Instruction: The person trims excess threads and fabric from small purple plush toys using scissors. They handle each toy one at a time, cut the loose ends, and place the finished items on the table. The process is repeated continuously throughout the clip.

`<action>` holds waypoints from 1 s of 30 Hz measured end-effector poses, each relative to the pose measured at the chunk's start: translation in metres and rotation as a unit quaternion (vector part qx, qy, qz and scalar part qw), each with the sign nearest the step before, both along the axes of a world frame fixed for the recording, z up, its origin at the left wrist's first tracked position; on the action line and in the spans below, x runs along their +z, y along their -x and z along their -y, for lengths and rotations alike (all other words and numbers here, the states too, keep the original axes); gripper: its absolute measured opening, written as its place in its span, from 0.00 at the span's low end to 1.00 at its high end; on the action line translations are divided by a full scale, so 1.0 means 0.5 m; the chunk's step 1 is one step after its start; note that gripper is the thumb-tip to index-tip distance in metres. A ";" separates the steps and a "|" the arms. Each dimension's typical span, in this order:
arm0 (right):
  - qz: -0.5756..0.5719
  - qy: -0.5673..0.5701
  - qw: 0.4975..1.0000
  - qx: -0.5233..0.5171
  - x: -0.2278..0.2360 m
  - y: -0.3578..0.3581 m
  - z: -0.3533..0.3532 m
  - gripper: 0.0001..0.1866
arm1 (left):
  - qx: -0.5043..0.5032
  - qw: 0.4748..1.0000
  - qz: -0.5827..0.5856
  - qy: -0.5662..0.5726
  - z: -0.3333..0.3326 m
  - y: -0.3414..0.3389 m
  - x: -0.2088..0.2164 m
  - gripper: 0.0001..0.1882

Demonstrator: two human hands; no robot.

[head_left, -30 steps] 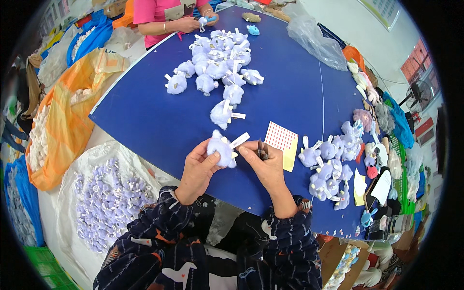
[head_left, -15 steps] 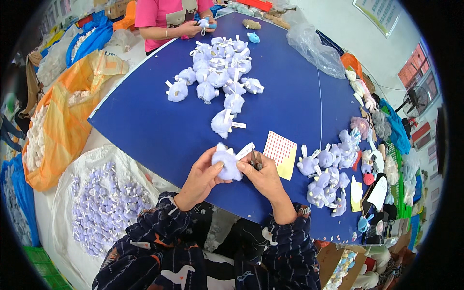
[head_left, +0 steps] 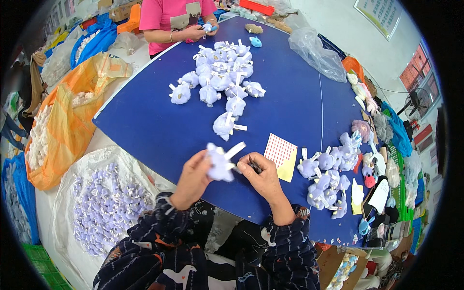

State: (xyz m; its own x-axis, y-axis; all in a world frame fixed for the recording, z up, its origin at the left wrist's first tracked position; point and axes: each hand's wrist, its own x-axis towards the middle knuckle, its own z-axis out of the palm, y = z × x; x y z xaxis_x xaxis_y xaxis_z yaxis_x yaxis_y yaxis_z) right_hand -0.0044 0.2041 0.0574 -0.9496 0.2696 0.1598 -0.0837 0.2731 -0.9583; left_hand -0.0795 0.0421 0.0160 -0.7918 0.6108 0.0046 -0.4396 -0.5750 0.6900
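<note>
My left hand pinches a small lavender plush toy with a white ribbon tag pointing up and right, over the near edge of the blue table. Just right of it, my right hand is closed round dark thread snips, mostly hidden by the fingers. Their tip seems to reach toward the toy's right side. Beyond my hands lies a pile of similar lavender plush toys, the nearest one with its white tag to the right. A second group of lavender plush toys sits to the right.
A sticker sheet with red marks lies on the blue table. At left a white sack holds many small lavender pieces, beside an orange sack. Across the table a person in pink handles a small toy. A clear plastic bag lies far right.
My left hand has moved slightly left and turned the toy, its tag now rising higher. My right hand has drawn apart from the toy, and the snips have swung down into the hand.
</note>
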 end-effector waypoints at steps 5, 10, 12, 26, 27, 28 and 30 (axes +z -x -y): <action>-0.008 -0.037 0.996 -0.079 -0.001 0.007 -0.021 0.11 | -0.199 0.737 0.090 -0.640 0.152 0.069 0.068 0.17; -0.127 -0.190 0.949 -0.215 -0.030 0.106 -0.036 0.15 | -0.213 0.867 -0.011 -0.450 0.166 0.083 0.101 0.32; -0.121 -0.257 0.938 -0.199 -0.053 0.143 -0.040 0.14 | -0.085 0.985 -0.125 -0.086 0.121 0.071 0.092 0.26; 0.024 0.262 0.965 0.020 0.009 0.049 -0.002 0.16 | 0.059 0.929 -0.334 0.146 -0.044 0.050 -0.007 0.18; 0.029 0.277 0.960 0.032 0.013 0.048 0.000 0.16 | 0.046 0.942 -0.310 0.117 -0.043 0.053 -0.001 0.18; 0.034 0.292 0.955 0.044 0.017 0.047 0.001 0.17 | 0.032 0.954 -0.285 0.087 -0.040 0.053 0.005 0.17; 0.015 0.327 0.944 0.044 0.030 0.043 0.002 0.18 | 0.017 0.960 -0.263 0.094 -0.032 0.056 0.010 0.15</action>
State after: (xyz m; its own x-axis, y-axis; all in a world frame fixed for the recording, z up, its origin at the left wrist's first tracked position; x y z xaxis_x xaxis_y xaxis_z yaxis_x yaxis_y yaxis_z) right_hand -0.0256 0.2033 0.0721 -0.9746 0.2201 -0.0413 -0.0478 -0.3846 -0.9219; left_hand -0.1075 0.0582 0.0207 -0.7289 0.6141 0.3025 0.0154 -0.4271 0.9041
